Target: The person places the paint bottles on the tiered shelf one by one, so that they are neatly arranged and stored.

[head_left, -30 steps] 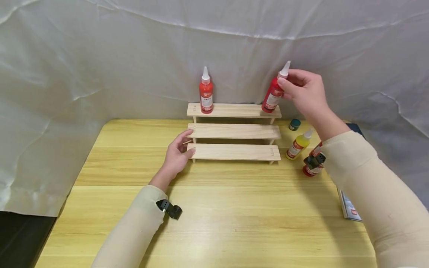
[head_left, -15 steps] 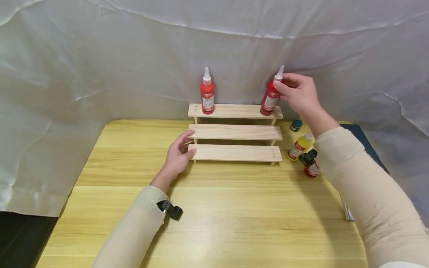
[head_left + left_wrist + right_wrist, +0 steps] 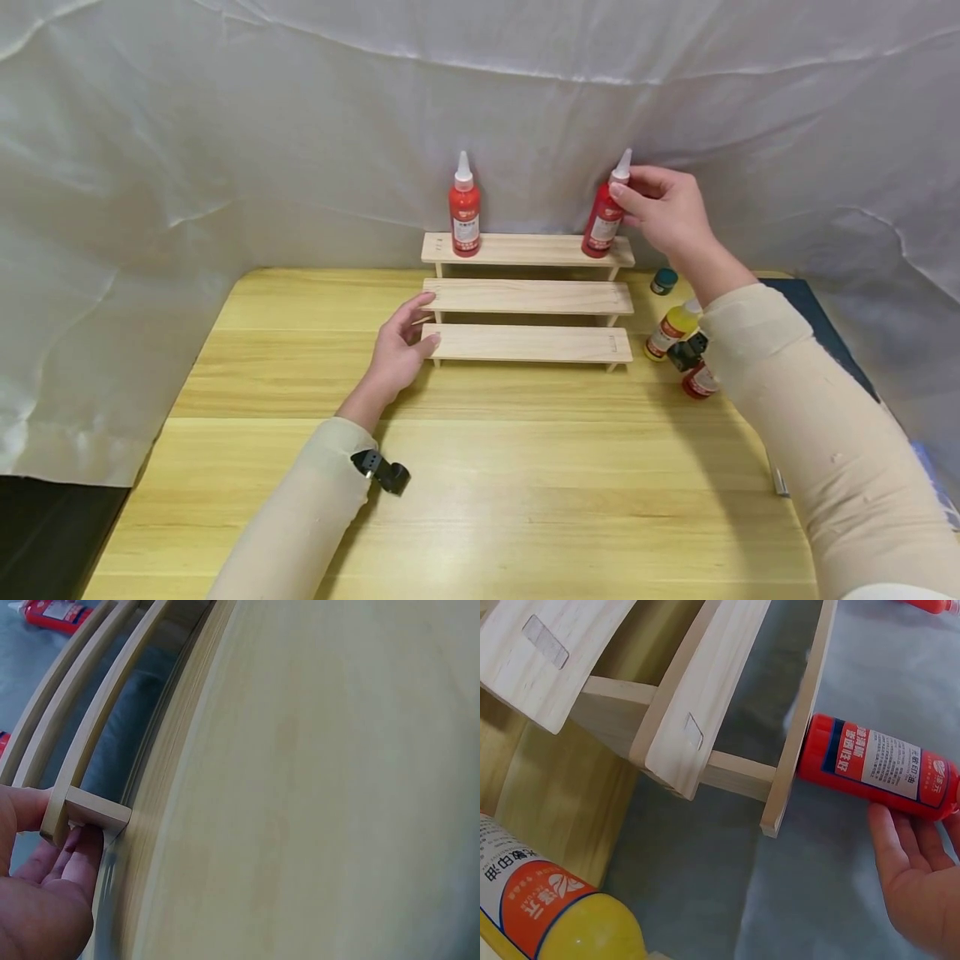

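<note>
A three-tier wooden display shelf stands at the back of the table. My left hand grips its left end, with the thumb on the lowest tier; in the left wrist view the fingers curl beneath that tier. On the right end of the top tier is a red squeeze bottle with a white nozzle, leaning slightly right. My right hand pinches it near the neck. In the right wrist view the red bottle's base meets the top board. An orange-red bottle stands upright on the top tier's left.
Right of the shelf are a yellow bottle, a small dark green jar and another red bottle, partly hidden by the right wrist camera. A dark flat item lies under the right forearm. A grey cloth hangs behind the table.
My right hand has moved left and slightly down with the red bottle, which now leans less. The left hand keeps its grip on the shelf.
</note>
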Demonstrator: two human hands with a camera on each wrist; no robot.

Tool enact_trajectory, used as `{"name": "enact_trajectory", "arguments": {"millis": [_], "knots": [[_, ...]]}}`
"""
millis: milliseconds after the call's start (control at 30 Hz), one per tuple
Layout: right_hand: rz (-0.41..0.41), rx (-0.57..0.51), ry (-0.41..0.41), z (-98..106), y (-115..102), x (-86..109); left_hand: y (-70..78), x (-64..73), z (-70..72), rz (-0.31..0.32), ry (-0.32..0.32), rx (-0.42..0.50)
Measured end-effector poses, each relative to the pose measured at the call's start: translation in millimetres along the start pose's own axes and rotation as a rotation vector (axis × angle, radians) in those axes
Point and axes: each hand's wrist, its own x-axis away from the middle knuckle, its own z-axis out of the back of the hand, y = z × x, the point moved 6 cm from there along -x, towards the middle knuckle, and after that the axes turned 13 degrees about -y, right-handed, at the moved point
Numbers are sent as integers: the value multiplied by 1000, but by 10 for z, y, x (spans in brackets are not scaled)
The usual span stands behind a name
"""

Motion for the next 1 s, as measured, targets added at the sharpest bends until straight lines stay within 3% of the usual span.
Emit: {"name": "enact_trajectory", "arguments": {"millis": [167, 400, 500, 633, 867, 1000], "knots": [[-6, 32, -1, 15, 29, -4, -28, -14, 8, 15, 2, 7], [3, 54, 16, 14, 70, 0, -332, -83, 75, 10, 14, 6], [2, 51, 18, 14, 71, 10, -369, -91, 82, 14, 18, -8], [4, 60, 24, 16, 67, 27, -341, -94, 67, 18, 6, 8], [21, 81, 29, 45, 73, 57, -89, -36, 4, 17, -8, 17], [21, 88, 39, 94, 79, 103, -60, -25, -11, 16, -8, 13]]}}
